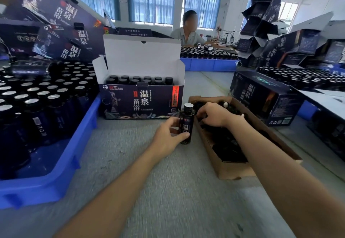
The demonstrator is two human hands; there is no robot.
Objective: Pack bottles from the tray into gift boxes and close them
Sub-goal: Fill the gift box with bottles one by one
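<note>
My left hand (169, 136) grips a dark bottle (187, 123) with a silver cap, standing upright on the grey table just left of a brown cardboard tray (229, 170). My right hand (214, 115) reaches into that tray with its fingers curled over dark items inside; what it grasps is hidden. Behind the bottle stands an open dark-blue gift box (141, 101) with its white lid up and two rows of black-capped bottles inside. A large blue tray (56, 172) full of silver-capped bottles sits at the left.
A closed gift box (265, 97) lies right of the cardboard tray. More gift boxes are stacked at the far left (56, 32) and far right (265, 19). Another blue tray of bottles (209, 64) stands behind, with a person (188, 32) seated past it.
</note>
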